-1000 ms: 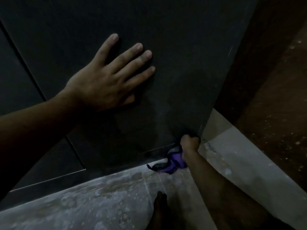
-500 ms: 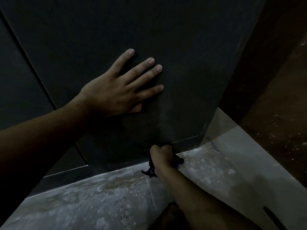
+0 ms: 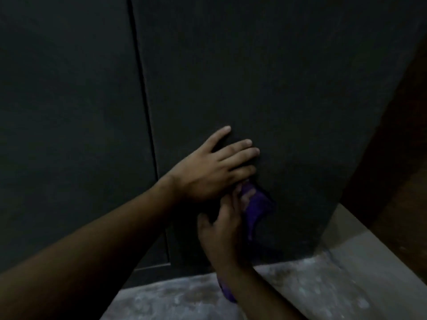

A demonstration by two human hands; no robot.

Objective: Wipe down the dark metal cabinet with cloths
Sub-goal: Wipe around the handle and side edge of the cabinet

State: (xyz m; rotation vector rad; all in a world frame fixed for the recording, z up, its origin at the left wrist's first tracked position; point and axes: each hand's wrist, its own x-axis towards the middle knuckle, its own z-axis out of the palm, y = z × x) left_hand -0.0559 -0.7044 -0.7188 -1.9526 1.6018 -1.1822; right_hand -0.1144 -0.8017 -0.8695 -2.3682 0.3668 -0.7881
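The dark metal cabinet (image 3: 265, 77) fills most of the view, with a vertical seam between its two doors. My left hand (image 3: 212, 167) lies flat on the right door, fingers straight and spread. Just below it, my right hand (image 3: 221, 227) holds a purple cloth (image 3: 254, 204) against the same door, its fingers laid over the cloth. A tail of the cloth shows under my right wrist. The light is dim.
A pale, stained concrete floor (image 3: 323, 285) runs along the cabinet's foot. To the right of the cabinet, a dark brown surface (image 3: 397, 169) rises beyond a light ledge.
My right hand has come up with the cloth from the door's bottom edge to just under my left hand. The view has tilted up, so my left hand sits lower in the frame.
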